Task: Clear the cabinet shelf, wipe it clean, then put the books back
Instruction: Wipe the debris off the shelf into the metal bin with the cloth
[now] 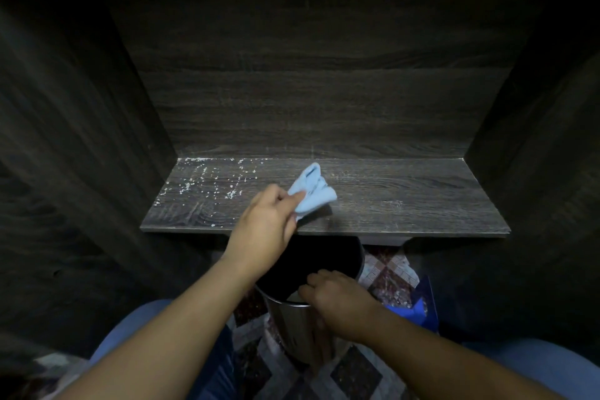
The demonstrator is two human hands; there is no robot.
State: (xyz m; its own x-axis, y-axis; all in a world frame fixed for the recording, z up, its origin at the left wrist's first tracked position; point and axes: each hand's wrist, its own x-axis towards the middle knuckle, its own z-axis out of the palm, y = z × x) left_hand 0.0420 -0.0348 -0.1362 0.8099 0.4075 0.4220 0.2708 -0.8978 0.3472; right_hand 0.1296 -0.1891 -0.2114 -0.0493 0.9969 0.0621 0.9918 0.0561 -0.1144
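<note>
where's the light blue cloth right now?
Head view: the light blue cloth lies on the dark wooden shelf, near its middle, pinched by the left hand, right of the white specks.

Head cam, wide-angle, looks fwd & down, close onto the shelf.

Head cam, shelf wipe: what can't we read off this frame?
- Inside of the bin: head view, black; the left hand, right hand and shelf edge cover part of the opening.
- The blue object by the bin: head view, dim, partly behind the right forearm; unidentifiable.
- The books: none in frame, location unknown.
- Left fingers beyond the thumb: head view, hidden under the cloth.
</note>
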